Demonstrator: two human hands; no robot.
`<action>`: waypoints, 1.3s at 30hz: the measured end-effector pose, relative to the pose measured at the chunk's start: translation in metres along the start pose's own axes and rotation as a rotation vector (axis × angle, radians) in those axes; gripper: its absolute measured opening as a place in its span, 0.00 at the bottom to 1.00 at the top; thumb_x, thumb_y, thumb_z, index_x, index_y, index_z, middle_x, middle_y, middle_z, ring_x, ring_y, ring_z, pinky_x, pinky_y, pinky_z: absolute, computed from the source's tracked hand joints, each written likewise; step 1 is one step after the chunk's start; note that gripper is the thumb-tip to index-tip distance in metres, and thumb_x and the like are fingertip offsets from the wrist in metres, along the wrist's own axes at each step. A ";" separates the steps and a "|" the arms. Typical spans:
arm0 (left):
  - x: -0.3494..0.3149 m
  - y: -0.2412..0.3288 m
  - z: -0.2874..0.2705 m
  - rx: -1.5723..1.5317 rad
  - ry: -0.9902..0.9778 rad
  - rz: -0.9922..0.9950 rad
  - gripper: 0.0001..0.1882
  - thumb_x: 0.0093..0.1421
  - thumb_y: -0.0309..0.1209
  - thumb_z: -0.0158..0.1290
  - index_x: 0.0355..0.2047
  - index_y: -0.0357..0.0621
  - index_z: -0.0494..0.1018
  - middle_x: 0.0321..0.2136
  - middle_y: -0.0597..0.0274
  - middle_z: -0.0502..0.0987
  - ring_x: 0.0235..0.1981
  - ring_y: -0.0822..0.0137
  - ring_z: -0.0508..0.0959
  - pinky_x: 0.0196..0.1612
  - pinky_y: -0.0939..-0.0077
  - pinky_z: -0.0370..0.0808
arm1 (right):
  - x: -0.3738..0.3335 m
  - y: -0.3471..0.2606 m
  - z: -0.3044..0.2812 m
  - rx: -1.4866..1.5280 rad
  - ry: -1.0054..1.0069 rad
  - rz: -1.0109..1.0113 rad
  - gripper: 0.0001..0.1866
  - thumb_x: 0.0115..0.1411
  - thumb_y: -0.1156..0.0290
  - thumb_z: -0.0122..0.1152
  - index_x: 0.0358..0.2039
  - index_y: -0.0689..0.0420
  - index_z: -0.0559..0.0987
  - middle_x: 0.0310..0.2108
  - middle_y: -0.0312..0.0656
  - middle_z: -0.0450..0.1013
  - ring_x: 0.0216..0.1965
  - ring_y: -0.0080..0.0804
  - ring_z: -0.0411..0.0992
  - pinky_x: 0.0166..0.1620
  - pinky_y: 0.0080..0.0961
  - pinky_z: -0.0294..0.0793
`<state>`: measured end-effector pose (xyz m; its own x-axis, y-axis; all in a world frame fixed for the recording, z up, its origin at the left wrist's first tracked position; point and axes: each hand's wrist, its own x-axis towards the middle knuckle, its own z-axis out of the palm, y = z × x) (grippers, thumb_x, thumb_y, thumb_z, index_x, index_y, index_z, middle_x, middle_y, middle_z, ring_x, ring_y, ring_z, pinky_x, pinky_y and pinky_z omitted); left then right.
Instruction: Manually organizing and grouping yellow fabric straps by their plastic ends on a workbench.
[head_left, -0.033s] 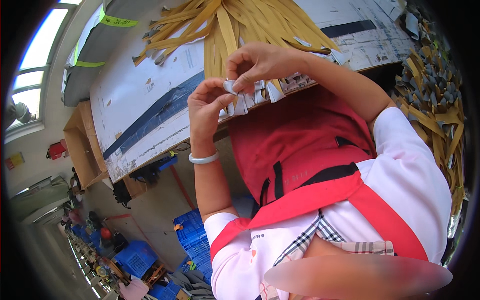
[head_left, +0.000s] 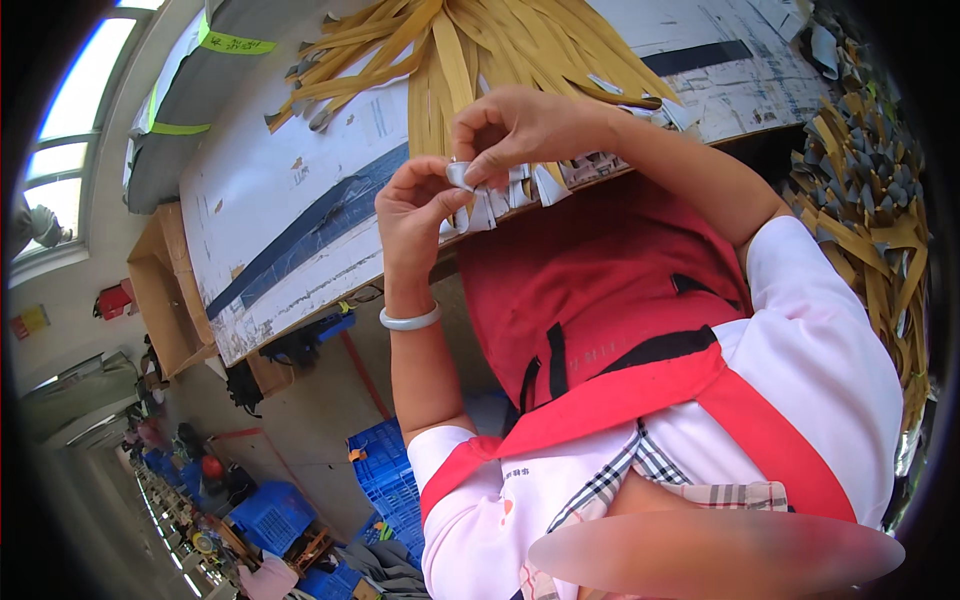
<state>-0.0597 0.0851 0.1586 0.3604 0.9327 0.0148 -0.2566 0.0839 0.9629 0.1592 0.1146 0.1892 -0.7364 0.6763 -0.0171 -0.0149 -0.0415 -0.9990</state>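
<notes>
Tan-yellow fabric straps (head_left: 440,90) fan out across the worktable, and their pale grey-white end pieces (head_left: 482,212) hang at its near edge. My left hand (head_left: 412,205), with a pale bangle on the wrist, is closed in a pinch on one whitish strap end (head_left: 458,175). From the right, my right hand (head_left: 515,128) reaches over the straps. Its thumb and forefinger are pinched at the same strap end, right beside my left fingertips. The fingers partly hide how the piece is folded.
The white worktable (head_left: 270,210) has a scuffed surface with dark blue strips (head_left: 330,215) on it. More grey-tipped straps (head_left: 870,190) hang in a thick bundle at the right. A cardboard box (head_left: 165,290) stands off the table's left end, and blue crates (head_left: 388,480) are on the floor.
</notes>
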 end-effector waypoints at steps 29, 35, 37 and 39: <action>-0.011 -0.031 0.027 0.384 0.222 0.381 0.04 0.61 0.15 0.53 0.31 0.36 0.73 0.30 0.60 0.77 0.27 0.70 0.80 0.32 0.78 0.78 | -0.015 0.050 0.023 -0.093 0.547 -0.130 0.10 0.65 0.67 0.60 0.32 0.60 0.76 0.24 0.30 0.70 0.25 0.15 0.68 0.30 0.14 0.69; -0.011 0.064 -0.094 0.015 0.787 0.582 0.10 0.63 0.24 0.56 0.44 0.36 0.70 0.31 0.61 0.77 0.33 0.68 0.79 0.41 0.76 0.78 | -0.034 0.048 -0.030 -0.188 0.857 -0.122 0.11 0.65 0.64 0.60 0.31 0.58 0.76 0.22 0.31 0.69 0.23 0.16 0.67 0.27 0.17 0.68; -0.018 0.052 -0.103 0.219 0.802 0.511 0.10 0.63 0.24 0.56 0.44 0.36 0.71 0.31 0.62 0.77 0.34 0.70 0.78 0.42 0.78 0.77 | -0.032 0.046 -0.019 -0.238 0.784 -0.130 0.10 0.64 0.65 0.60 0.31 0.59 0.76 0.21 0.34 0.70 0.24 0.20 0.69 0.27 0.22 0.70; -0.022 0.028 -0.100 0.530 0.676 0.371 0.08 0.63 0.23 0.56 0.42 0.36 0.74 0.31 0.64 0.77 0.35 0.73 0.77 0.42 0.80 0.75 | -0.027 0.052 0.008 -0.623 0.442 -0.231 0.09 0.64 0.67 0.60 0.34 0.58 0.74 0.25 0.37 0.70 0.29 0.26 0.73 0.34 0.23 0.73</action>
<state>-0.1648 0.1020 0.1587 -0.3037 0.8876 0.3463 0.2513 -0.2760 0.9277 0.1727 0.0880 0.1382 -0.4224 0.8522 0.3087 0.3431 0.4656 -0.8158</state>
